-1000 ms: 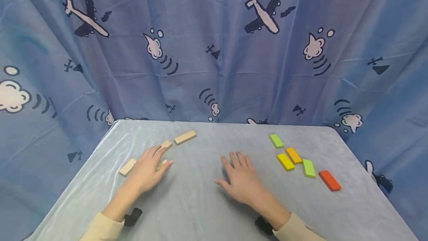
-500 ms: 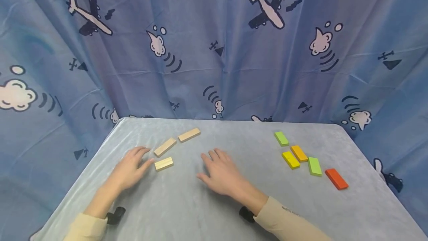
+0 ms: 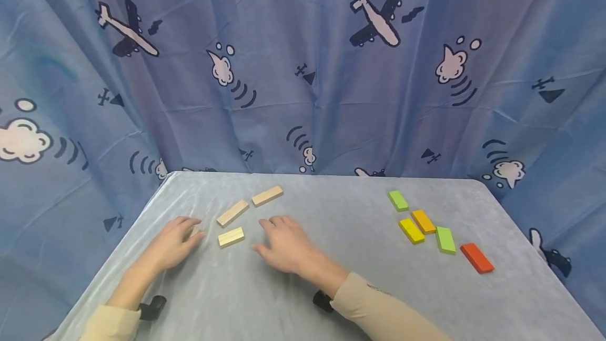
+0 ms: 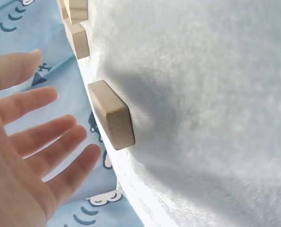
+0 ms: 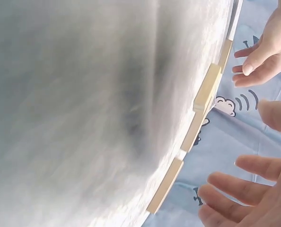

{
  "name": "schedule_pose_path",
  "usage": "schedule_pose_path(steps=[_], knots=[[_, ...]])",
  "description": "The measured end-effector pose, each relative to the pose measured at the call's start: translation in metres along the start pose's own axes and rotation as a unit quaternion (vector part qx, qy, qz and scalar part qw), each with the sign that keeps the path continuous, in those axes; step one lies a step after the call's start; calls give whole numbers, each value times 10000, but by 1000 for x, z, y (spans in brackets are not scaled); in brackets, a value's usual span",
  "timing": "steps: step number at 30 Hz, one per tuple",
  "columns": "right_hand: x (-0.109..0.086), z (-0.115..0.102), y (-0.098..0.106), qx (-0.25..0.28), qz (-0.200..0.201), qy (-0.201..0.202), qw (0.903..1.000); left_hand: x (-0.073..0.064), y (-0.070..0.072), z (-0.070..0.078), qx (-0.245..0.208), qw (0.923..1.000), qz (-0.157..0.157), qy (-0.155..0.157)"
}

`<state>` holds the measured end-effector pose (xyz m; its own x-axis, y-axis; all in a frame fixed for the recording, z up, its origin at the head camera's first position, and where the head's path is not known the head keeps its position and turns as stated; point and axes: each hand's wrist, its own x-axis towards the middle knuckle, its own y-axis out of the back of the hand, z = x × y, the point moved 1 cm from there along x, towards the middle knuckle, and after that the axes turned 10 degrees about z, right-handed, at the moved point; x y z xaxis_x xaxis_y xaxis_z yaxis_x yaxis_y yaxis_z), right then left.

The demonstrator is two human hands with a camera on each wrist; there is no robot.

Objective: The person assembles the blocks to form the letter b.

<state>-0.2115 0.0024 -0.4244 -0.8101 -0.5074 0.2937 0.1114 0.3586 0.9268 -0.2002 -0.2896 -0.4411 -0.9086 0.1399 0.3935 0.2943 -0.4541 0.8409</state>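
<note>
My left hand (image 3: 171,243) hovers over the left part of the table, fingers relaxed and holding nothing. Below it a plain wooden block (image 4: 111,113) lies on the cloth, mostly hidden by the hand in the head view. To the right of that hand lie three more plain wooden blocks: a near one (image 3: 231,237), a middle one (image 3: 232,213) and a far one (image 3: 267,196). My right hand (image 3: 288,246) is just right of the near block, its fingers loosely spread with nothing in them. In the right wrist view both hands appear beside the row of blocks (image 5: 207,87).
On the right side of the pale cloth-covered table (image 3: 360,288) lie coloured blocks: a red one (image 3: 477,258), an orange one (image 3: 423,221), a yellow one (image 3: 411,231) and two green ones (image 3: 398,200). A blue printed curtain (image 3: 265,67) hangs behind.
My left hand has moved left and back from the wooden blocks, uncovering those to its right. My right hand has moved left toward them. The blocks keep their places.
</note>
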Motion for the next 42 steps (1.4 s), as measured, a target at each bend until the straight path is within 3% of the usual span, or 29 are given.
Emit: schedule_pose_path(steps=[8, 12, 16, 19, 25, 34, 42], knots=[[13, -16, -12, 318, -138, 76, 9994, -3, -1, -11, -1, 9990, -272, 366], [20, -20, -19, 496, -245, 71, 9984, 0, 1, -14, -51, 9987, -338, 370], [26, -21, -27, 687, -332, -40, 9971, 2, 4, -18, -306, 9963, -623, 502], [32, -22, -31, 927, -413, -183, 9947, 0, 7, -23, -637, 9914, -822, 789], [41, -25, -38, 1316, -571, -320, 9891, 0, 9, -33, -878, 9854, -1018, 1040], [55, -31, -50, 1680, -655, -525, 9822, 4, 4, -31, -708, 9839, -1021, 1286], [66, -37, -61, 1609, -642, -635, 9828, 4, 4, -28, -620, 9826, -1016, 1424]])
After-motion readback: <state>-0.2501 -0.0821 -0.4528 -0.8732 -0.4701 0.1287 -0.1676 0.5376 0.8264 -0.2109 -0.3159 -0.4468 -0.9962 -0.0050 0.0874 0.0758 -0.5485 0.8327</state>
